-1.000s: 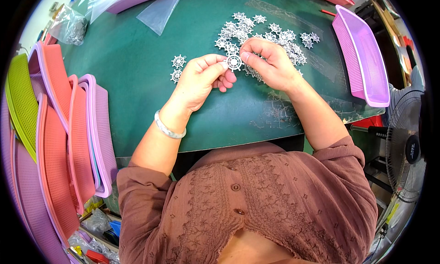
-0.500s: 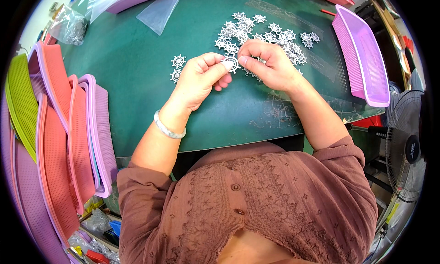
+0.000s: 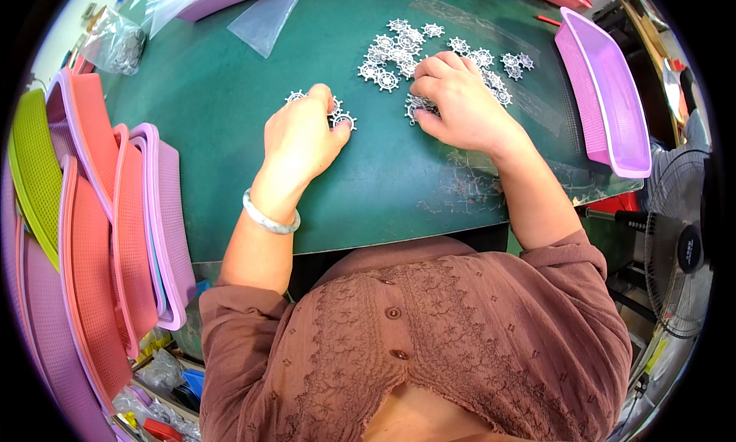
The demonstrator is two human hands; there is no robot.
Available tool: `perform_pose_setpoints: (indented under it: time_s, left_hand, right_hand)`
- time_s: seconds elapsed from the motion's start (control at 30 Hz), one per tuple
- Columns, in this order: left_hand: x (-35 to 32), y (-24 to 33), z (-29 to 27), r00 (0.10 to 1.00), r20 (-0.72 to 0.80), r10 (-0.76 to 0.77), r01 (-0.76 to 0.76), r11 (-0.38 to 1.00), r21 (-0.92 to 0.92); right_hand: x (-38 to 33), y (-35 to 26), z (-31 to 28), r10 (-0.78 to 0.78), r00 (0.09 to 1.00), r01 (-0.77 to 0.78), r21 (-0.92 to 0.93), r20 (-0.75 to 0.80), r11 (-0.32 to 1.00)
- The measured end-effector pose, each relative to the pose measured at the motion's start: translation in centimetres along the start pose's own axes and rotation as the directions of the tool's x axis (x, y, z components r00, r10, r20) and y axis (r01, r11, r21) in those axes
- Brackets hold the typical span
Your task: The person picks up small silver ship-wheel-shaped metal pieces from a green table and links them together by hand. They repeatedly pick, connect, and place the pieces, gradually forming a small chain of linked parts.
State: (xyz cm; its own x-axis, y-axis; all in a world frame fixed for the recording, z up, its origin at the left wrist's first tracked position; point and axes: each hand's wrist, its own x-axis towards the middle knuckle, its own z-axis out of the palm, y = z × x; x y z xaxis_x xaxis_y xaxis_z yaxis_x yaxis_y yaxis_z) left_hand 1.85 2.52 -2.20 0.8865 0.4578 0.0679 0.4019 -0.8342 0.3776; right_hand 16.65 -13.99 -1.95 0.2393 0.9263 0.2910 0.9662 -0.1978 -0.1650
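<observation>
My left hand (image 3: 301, 139) is low over the green table, left of the middle, its fingers curled and its thumb against a small silver ship's wheel charm (image 3: 343, 120). Another wheel charm (image 3: 295, 96) shows partly beyond its knuckles; the palm hides what lies beneath. To the right, my right hand (image 3: 462, 101) reaches into the scattered pile of wheel charms (image 3: 400, 52). Its fingers are bent, and thumb and forefinger close around a charm (image 3: 418, 107) at the pile's near edge. The hand covers part of the pile.
A purple basket (image 3: 606, 97) stands at the table's right edge, near a fan (image 3: 682, 243). Stacked coloured baskets (image 3: 96, 266) crowd the left side. Clear plastic bags (image 3: 268, 16) lie at the far left. Clear tape strips (image 3: 479, 24) cross the table at the far right.
My hands were together at the middle over one wheel charm. They have parted: the left went left to the charms lying there, the right moved slightly right and down onto the pile.
</observation>
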Motion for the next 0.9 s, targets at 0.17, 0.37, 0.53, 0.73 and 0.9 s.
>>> perform_pose_setpoints:
  time_s: [0.17, 0.37, 0.53, 0.73, 0.9]
  left_hand:
    - [0.2, 0.1, 0.6, 0.990, -0.103, 0.101, -0.121, 0.970, -0.213]
    - [0.1, 0.6, 1.9, 0.980, -0.122, 0.159, -0.197, 0.872, -0.449]
    - [0.1, 0.6, 2.0, 0.980, -0.104, 0.168, -0.198, 0.837, -0.510]
    - [-0.1, 1.1, 2.1, 0.985, -0.019, 0.173, -0.149, 0.786, -0.601]
    - [-0.2, 1.8, 2.7, 0.970, 0.181, 0.160, 0.144, 0.218, -0.965]
  right_hand:
    - [0.3, 0.5, 0.4, 0.089, 0.994, -0.094, 0.071, 0.066, 0.993]
    - [-0.1, 0.6, 0.4, -0.004, 0.999, 0.007, 0.079, -0.037, 0.997]
    - [0.1, 0.2, 0.4, 0.019, 1.000, -0.019, 0.056, 0.003, 0.998]
    - [0.5, 0.3, 0.9, 0.003, 0.980, 0.026, 0.144, -0.200, 0.989]
    - [0.9, -1.5, 0.9, 0.052, 0.956, 0.077, 0.415, -0.290, 0.906]
